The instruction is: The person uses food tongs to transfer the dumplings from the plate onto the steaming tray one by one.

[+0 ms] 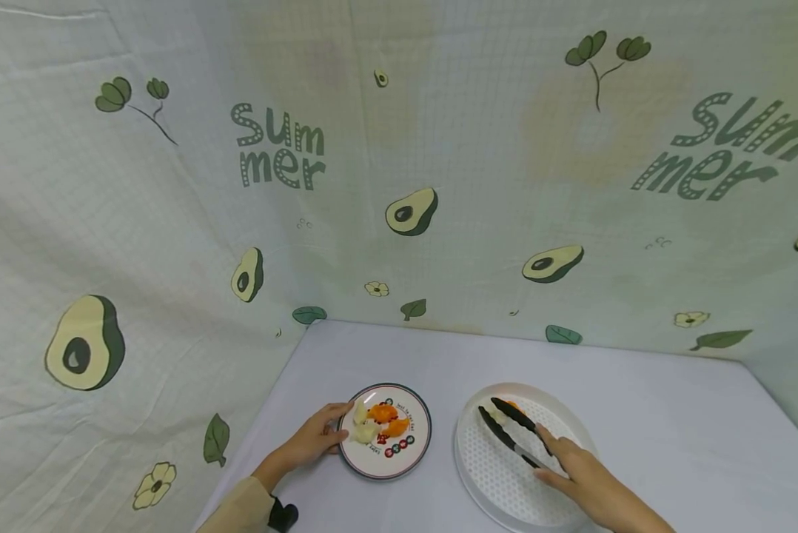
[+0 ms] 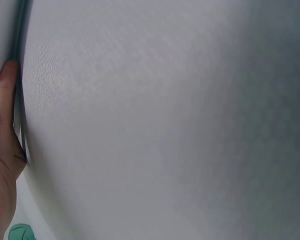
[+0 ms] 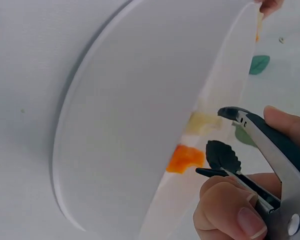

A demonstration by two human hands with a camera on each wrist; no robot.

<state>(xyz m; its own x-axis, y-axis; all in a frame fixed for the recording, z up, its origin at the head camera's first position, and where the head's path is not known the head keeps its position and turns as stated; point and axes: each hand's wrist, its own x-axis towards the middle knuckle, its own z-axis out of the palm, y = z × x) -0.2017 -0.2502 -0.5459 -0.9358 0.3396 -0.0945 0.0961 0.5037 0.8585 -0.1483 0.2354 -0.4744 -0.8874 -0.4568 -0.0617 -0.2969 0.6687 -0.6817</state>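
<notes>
My left hand [image 1: 319,433] holds the near-left rim of a small round plate [image 1: 408,459] with a dark edge and printed lettering. On that plate lie pale yellow pieces [image 1: 366,431] and orange pieces [image 1: 394,428]. In the left wrist view, a finger [image 2: 5,90] runs along the plate's side. My right hand [image 1: 575,474] grips black-tipped metal tongs [image 1: 519,449] over a large round white tray [image 1: 465,463] with a dotted base. The tong tips stand apart, near a pale yellow piece [image 3: 202,123] and an orange piece [image 3: 185,159] in the tray.
Both dishes stand on a white table [image 1: 665,429], plate to the left, tray to the right. A pale cloth [image 1: 465,148] printed with avocados, leaves and lettering hangs behind and along the left side. A black band [image 1: 282,514] is at my left wrist.
</notes>
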